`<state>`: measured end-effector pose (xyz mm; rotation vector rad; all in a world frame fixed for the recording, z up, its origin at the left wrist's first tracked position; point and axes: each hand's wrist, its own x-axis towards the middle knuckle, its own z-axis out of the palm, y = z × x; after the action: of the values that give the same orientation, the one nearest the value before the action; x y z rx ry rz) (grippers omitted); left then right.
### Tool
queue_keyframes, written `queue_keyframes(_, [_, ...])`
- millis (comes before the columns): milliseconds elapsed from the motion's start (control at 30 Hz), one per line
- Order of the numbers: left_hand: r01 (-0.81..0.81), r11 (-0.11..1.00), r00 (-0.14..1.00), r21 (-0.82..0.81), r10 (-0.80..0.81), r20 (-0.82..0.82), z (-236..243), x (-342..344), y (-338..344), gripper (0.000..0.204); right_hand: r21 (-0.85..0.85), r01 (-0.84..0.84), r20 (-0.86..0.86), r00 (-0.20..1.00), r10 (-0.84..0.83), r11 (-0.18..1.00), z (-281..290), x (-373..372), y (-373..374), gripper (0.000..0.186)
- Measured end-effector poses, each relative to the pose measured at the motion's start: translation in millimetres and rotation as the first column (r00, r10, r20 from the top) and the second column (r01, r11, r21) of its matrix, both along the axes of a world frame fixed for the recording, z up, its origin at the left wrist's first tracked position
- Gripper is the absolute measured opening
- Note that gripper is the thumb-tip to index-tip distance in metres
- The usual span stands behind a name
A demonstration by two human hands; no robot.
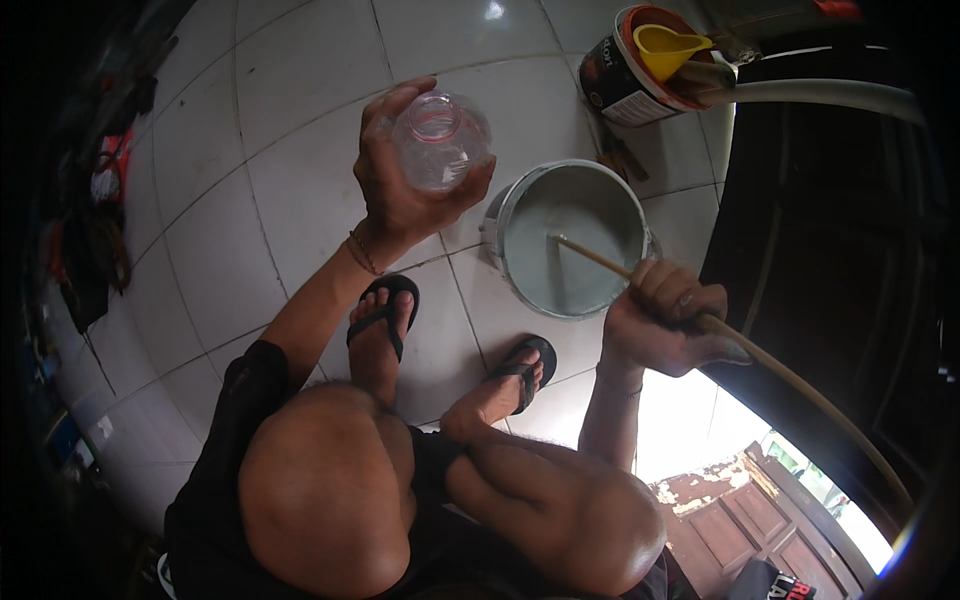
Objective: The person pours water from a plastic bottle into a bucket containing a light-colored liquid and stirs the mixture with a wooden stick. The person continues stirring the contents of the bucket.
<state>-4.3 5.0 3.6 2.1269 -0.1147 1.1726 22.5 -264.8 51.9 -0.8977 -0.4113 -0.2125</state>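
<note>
My left hand (400, 190) is wrapped round a clear plastic bottle (437, 150), its open mouth facing up. It is held above the tiled floor, left of a white bucket (508, 250). My right hand (668, 315) grips a long wooden stick (600, 258). The stick's far end dips into the grey-white liquid (590, 205) inside the bucket. Its other end runs out to the lower right, past my hand.
A dark bucket with a red rim (612, 80) stands at the far right, holding a yellow funnel (668, 50). Tools with handles (625, 155) lie near it. A dark door panel (820, 220) is on the right. My feet in black sandals (535, 360) rest on the tiles.
</note>
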Motion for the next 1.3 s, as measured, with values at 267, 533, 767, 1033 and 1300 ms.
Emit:
queue_keyframes(267, [-0.036, 0.998, 0.997, 0.048, 0.039, -0.063, 6, -2, -2, 0.093, -0.225, 0.094, 0.096, 0.993, -0.073, 0.97, 15, 3, -15, 0.073])
queue_keyframes(533, [-0.013, 1.0, 0.999, 0.008, 0.013, -0.04, -2, -2, -1, 0.091, -0.062, -0.06, 0.025, 0.998, 0.062, 0.996, 1, -3, -9, 0.073])
queue_keyframes(767, [-0.027, 0.999, 0.999, 0.035, 0.028, -0.043, -1, -2, 0, 0.094, -0.106, -0.028, -0.078, 0.997, 0.02, 0.994, 19, -2, -29, 0.076])
queue_keyframes(1033, [-0.02, 0.999, 0.999, 0.045, 0.022, -0.027, -2, -2, 1, 0.093, -0.301, 0.289, 0.111, 0.957, -0.267, 0.909, 9, 21, -40, 0.076])
queue_keyframes(1300, [-0.017, 1.0, 0.998, -0.025, 0.018, 0.056, -2, 2, -2, 0.09, -0.163, 0.084, -0.013, 0.996, -0.087, 0.983, 19, -11, -16, 0.075])
